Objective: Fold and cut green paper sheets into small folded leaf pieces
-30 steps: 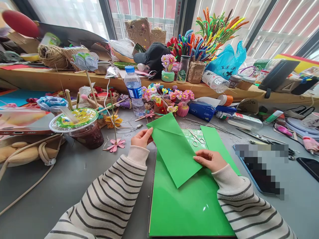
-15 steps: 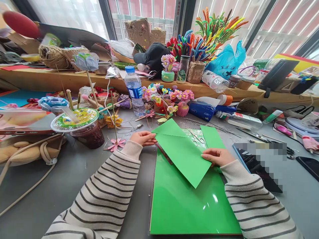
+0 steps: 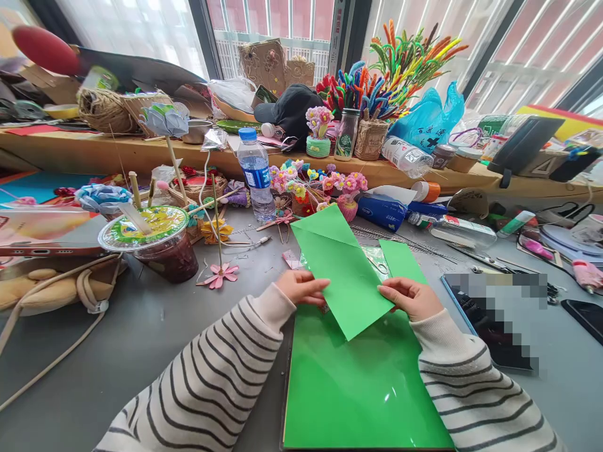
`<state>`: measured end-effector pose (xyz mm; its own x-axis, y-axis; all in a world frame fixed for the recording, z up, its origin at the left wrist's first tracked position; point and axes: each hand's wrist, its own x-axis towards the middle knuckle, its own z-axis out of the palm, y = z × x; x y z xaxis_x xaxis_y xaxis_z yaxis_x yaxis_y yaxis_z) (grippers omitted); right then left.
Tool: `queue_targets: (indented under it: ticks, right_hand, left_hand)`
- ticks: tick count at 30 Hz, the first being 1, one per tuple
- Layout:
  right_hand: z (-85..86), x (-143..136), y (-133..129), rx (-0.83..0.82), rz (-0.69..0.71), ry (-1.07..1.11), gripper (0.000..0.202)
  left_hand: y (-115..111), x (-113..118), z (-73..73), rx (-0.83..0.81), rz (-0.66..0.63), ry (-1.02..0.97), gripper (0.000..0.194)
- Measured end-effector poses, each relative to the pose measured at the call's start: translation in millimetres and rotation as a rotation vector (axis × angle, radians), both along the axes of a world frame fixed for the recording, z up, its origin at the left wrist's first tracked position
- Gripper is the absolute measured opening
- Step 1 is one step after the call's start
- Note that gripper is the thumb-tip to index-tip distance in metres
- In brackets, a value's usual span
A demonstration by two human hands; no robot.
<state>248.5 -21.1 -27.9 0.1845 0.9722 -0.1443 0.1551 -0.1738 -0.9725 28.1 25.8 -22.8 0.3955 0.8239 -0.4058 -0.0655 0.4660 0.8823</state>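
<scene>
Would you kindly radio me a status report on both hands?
Left hand and right hand pinching green sheet by its edges. Sheet creased near far end. Green strip just beyond right hand.

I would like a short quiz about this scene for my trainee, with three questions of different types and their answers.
1. What do the left hand and right hand both touch?
a) a brown twine ball
b) a creased green paper sheet
c) a blue plastic bag
2. True or false: the clear plastic bottle with a blue label has a blue cap.
3. Fill in: the flat pink flower lies to the person's ____ of the sheet.

Key: 1 b; 2 true; 3 left.
</scene>
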Motion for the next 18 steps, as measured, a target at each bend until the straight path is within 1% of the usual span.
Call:
queue_targets:
  ticks: [3,5,8,12,14,18]
  right_hand:
    - [-0.4,-4,-1,0.038,-0.044,0.04,0.026]
    - [-0.9,-5,0,0.058,-0.102,0.067,0.026]
    - [-1.9,-7,0,0.059,-0.173,0.129,0.027]
    - [-3.7,-11,0,0.068,-0.195,0.222,0.03]
    - [-4.6,-13,-1,0.055,-0.185,0.247,0.031]
    - [-5.5,-14,-3,-0.032,-0.091,0.219,0.028]
  left_hand:
    - [-16,15,-2.1,-0.024,-0.108,-0.009,0.03]
    - [-22,19,-2.9,-0.028,-0.128,-0.005,0.03]
    - [-22,20,-4.8,0.047,-0.09,0.019,0.029]
    - [-19,19,-8.4,0.142,-0.029,0.015,0.029]
    - [-19,18,-10.0,0.171,-0.008,0.018,0.028]
    - [-19,19,-11.9,0.21,0.024,0.046,0.028]
